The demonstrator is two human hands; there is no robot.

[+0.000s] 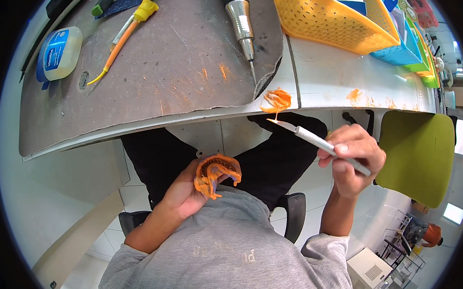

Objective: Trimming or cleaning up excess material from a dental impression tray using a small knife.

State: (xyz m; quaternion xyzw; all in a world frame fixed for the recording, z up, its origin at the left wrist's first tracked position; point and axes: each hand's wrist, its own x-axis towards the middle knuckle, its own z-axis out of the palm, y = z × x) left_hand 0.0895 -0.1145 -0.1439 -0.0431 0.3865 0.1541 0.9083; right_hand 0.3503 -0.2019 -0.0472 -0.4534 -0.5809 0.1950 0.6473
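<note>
My left hand (186,191) holds an orange dental impression (218,172) with purple patches and a dark arched channel, low over my lap. My right hand (353,156) grips a spatula (313,139) by its silver handle, its blade pointing left with orange paste on it. A thin orange strand joins the blade to a mound of orange and white paste (276,99) on the desk's front edge. A silver handpiece (242,25) with a thin bit lies on the grey mat (158,65) behind the paste.
An orange-and-yellow tool (124,41), a clear jar (58,54) and green-handled pliers (104,2) lie on the mat. Colourful baskets (332,23) line the desk's back right, where orange smears (353,96) mark the white top (320,71). A green chair (412,156) stands at the right.
</note>
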